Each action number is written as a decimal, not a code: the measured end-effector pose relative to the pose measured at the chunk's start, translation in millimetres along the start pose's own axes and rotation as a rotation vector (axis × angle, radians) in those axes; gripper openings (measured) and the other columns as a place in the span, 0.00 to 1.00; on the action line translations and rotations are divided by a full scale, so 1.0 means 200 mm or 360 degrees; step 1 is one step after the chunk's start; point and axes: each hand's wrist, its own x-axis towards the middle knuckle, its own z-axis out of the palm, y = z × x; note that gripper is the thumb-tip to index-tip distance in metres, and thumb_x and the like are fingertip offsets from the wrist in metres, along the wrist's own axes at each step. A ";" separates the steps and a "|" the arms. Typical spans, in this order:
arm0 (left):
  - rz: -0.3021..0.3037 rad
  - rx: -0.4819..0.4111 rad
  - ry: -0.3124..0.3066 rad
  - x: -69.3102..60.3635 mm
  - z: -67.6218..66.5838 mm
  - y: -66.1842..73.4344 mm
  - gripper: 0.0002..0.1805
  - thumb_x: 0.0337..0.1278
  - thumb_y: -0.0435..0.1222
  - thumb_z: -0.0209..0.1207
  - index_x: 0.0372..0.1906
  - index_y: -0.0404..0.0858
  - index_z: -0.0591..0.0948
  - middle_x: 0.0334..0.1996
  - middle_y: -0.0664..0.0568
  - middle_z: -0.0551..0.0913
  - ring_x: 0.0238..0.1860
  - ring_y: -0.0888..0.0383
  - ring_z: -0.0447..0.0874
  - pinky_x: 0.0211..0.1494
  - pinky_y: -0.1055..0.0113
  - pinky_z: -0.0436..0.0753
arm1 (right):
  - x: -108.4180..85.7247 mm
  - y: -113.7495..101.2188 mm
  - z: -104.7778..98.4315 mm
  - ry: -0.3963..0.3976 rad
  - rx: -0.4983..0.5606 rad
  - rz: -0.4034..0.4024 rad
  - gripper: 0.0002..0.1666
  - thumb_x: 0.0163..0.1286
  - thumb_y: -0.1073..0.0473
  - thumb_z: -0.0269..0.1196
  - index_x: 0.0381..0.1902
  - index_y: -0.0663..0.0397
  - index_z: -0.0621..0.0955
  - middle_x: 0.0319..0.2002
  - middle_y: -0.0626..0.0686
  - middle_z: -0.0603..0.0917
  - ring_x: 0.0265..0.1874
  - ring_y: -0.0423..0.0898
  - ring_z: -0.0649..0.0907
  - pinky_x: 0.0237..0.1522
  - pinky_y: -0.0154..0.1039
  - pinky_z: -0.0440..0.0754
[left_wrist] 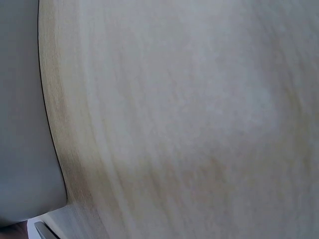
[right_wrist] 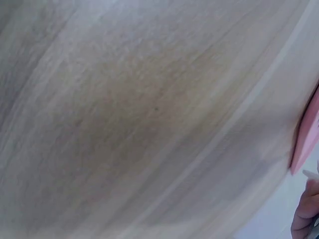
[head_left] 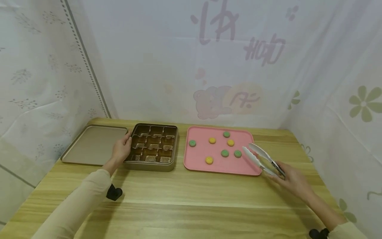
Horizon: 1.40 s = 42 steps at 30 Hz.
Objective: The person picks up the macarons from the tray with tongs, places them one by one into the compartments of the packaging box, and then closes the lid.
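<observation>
My left hand [head_left: 121, 149] holds the left side of a dark square box [head_left: 152, 167] whose gold insert has several compartments with no cookies in them. In my right hand [head_left: 293, 181] are metal tongs [head_left: 270, 161], their jaws apart over the right edge of a pink tray [head_left: 221, 166]. Several green cookies [head_left: 224, 153] and yellow cookies [head_left: 209, 160] lie spread on that tray. The right wrist view catches part of my right hand [right_wrist: 308, 206] at the lower right, beside the pink tray's edge [right_wrist: 306, 137]. The left wrist view shows mostly table surface.
A flat gold-brown tray [head_left: 95, 146] lies left of the box on the wooden table [head_left: 167, 205]. Patterned cloth [head_left: 155, 66] hangs behind the table and at both sides.
</observation>
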 end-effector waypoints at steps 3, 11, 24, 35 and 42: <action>0.0004 0.0038 0.0015 0.00 0.00 0.00 0.26 0.76 0.36 0.34 0.72 0.31 0.51 0.71 0.36 0.51 0.38 0.40 0.74 0.30 0.63 0.69 | 0.01 -0.03 0.00 -0.0053 0.0009 -0.0049 0.29 0.56 0.53 0.70 0.51 0.66 0.77 0.19 0.41 0.68 0.16 0.31 0.63 0.15 0.29 0.62; -0.0003 -0.0010 0.0000 0.00 0.00 0.00 0.26 0.76 0.36 0.34 0.72 0.30 0.50 0.72 0.36 0.49 0.70 0.37 0.50 0.62 0.50 0.65 | 0.02 -0.07 0.00 -0.0186 -0.0004 0.0015 0.33 0.58 0.50 0.69 0.54 0.66 0.76 0.26 0.46 0.77 0.21 0.36 0.69 0.20 0.31 0.65; 0.0007 0.0025 0.0015 -0.01 0.00 0.00 0.26 0.76 0.36 0.34 0.72 0.31 0.52 0.69 0.32 0.53 0.13 0.59 0.58 0.29 0.66 0.69 | 0.04 -0.08 0.02 -0.0204 -0.0030 0.0014 0.34 0.57 0.49 0.69 0.54 0.69 0.76 0.26 0.49 0.78 0.23 0.39 0.70 0.22 0.32 0.66; 0.0015 -0.0030 0.0026 -0.01 0.01 0.00 0.26 0.75 0.35 0.34 0.72 0.30 0.51 0.70 0.32 0.52 0.65 0.35 0.61 0.58 0.50 0.67 | 0.04 -0.08 0.04 -0.0199 -0.0063 -0.0011 0.35 0.57 0.51 0.70 0.54 0.71 0.75 0.31 0.54 0.82 0.24 0.40 0.71 0.22 0.32 0.65; 0.0011 -0.0012 0.0042 -0.01 0.00 0.00 0.26 0.75 0.35 0.35 0.72 0.29 0.52 0.70 0.33 0.53 0.70 0.36 0.51 0.66 0.46 0.63 | 0.04 -0.08 0.05 -0.0131 -0.0082 -0.0087 0.33 0.55 0.52 0.71 0.52 0.70 0.77 0.31 0.53 0.83 0.24 0.39 0.72 0.22 0.32 0.66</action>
